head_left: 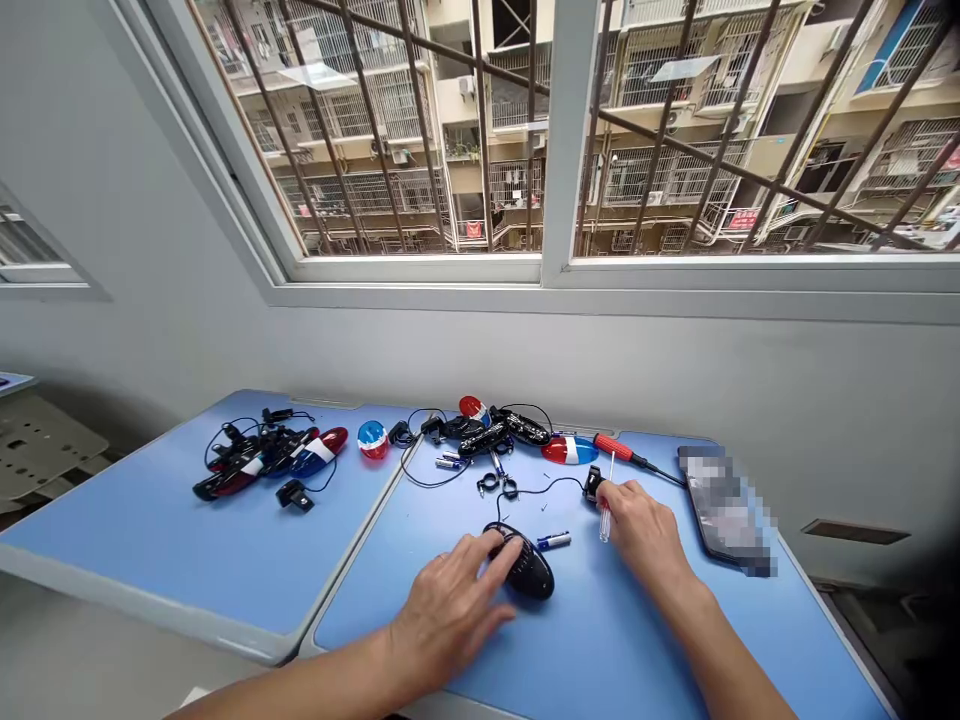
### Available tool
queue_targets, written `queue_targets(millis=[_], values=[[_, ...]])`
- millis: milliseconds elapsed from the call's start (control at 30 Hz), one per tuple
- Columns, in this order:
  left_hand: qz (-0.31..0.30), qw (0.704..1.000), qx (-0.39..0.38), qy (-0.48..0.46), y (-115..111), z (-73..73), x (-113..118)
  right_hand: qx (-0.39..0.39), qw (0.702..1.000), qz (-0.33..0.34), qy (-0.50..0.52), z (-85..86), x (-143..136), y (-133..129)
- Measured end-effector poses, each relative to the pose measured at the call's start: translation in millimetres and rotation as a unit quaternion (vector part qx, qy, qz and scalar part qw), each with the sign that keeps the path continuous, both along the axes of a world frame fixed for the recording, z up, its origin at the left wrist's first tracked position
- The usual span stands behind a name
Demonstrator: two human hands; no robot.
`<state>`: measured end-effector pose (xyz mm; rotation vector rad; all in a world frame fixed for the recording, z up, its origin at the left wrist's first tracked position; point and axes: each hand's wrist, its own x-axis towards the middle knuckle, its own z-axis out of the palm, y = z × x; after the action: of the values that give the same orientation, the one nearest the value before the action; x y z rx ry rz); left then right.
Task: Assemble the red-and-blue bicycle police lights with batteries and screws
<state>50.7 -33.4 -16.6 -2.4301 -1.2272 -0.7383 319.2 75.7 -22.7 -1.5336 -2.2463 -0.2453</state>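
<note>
The fingers of my left hand [454,602] are spread, and its fingertips rest on a black oval shell [531,574] with a cable coming from it. My right hand [646,528] is closed around a small screwdriver with a clear handle [605,524], its thin shaft pointing up. Right by those fingers is a small black clip-like part [592,484] at the cable's end; whether they also grip it I cannot tell. Beside the shell lies a blue and silver battery [553,541].
Behind my hands are black shells [484,440], black ring clamps [498,486], a red-white-blue cover [570,450] and a red-handled soldering iron [622,450]. A phone [724,510] lies right. More assembled lights [270,455] and a round red-blue light [373,440] sit on the left table.
</note>
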Motion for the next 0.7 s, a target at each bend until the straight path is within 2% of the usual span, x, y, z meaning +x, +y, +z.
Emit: queue_targets(millis=[67, 133, 200, 300, 367, 500, 600, 700], values=[[-0.001, 0.999, 0.022, -0.036, 11.5, 11.2, -13.1, 0.020, 1.000, -0.015, 0.001, 0.7, 1.4, 0.0], [0.011, 0.997, 0.025, -0.066, 33.2, 22.7, -27.2, 0.052, 0.998, -0.023, 0.007, 1.4, 2.0, 0.0], [0.017, 0.998, -0.034, -0.048, 60.6, 32.1, -36.5, 0.086, 0.996, -0.021, 0.023, 1.7, 1.3, -0.1], [0.022, 0.985, -0.171, 0.028, 97.4, 37.7, -35.6, 0.122, 0.991, -0.005, 0.055, 1.7, -1.0, 0.0], [0.016, 0.973, -0.222, 0.067, 113.1, 35.7, -28.3, 0.132, 0.989, 0.007, 0.072, 1.4, -2.3, 0.0], [-0.003, 0.966, -0.246, 0.081, 127.2, 23.1, -15.9, 0.133, 0.987, 0.025, 0.088, 0.8, -4.2, -0.2], [-0.011, 0.965, -0.257, 0.059, 130.7, 10.7, -14.2, 0.136, 0.986, 0.032, 0.095, 1.7, -5.8, -1.6], [-0.011, 0.966, -0.257, -0.002, 131.2, 2.3, -16.8, 0.145, 0.980, 0.045, 0.126, 4.6, -7.9, -4.5]])
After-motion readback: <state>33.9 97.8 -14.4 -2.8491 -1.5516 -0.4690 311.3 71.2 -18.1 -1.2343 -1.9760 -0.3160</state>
